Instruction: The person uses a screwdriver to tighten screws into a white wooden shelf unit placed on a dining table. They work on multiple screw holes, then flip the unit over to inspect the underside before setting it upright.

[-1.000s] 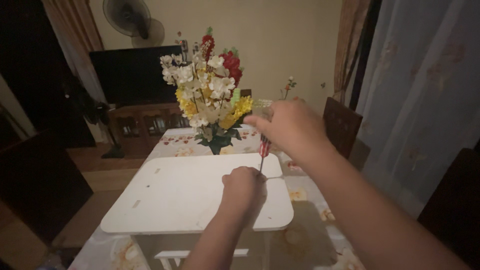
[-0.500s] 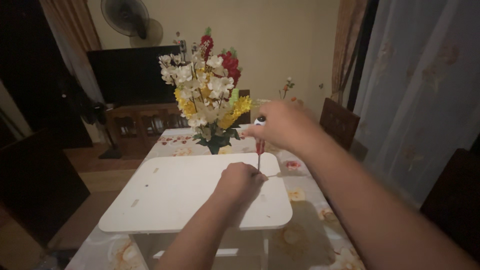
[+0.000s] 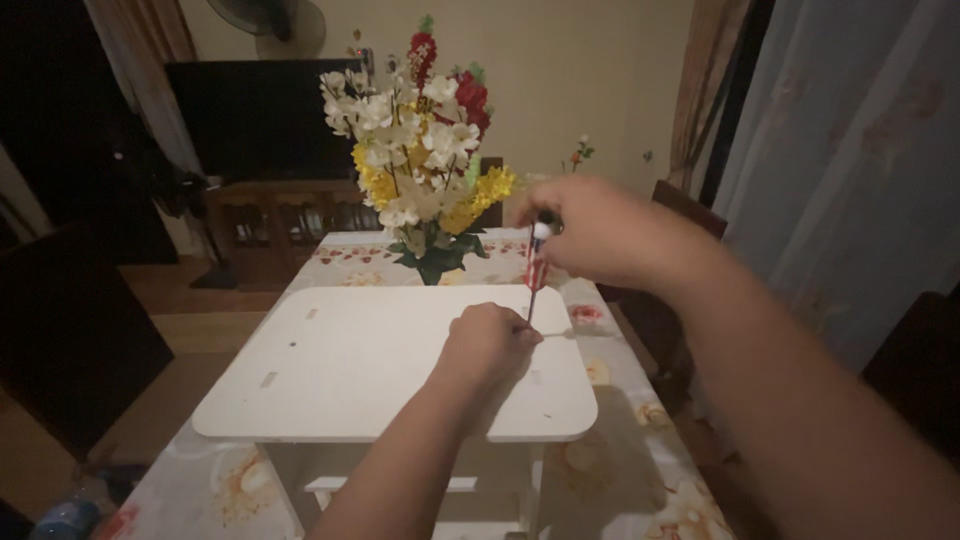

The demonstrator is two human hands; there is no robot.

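Observation:
A white board (image 3: 360, 360) with rounded corners lies flat on a white frame on the table. My right hand (image 3: 590, 230) grips the top of a red-and-white screwdriver (image 3: 536, 270) that stands upright with its tip near the board's right edge. My left hand (image 3: 488, 350) rests as a fist on the board, its fingers pinched around the screwdriver's thin shaft close to the tip. Whatever sits under the tip is hidden by the fingers.
A bunch of white, yellow and red flowers (image 3: 420, 160) stands just behind the board. The table (image 3: 620, 470) has a flower-print cloth. A dark chair (image 3: 690, 215) is at the right, a curtain (image 3: 850, 160) beyond it, a dark screen (image 3: 260, 115) on a wooden cabinet behind.
My right hand has turned slightly on the screwdriver's handle and shifted a little to the left. The left hand and the board stay where they were.

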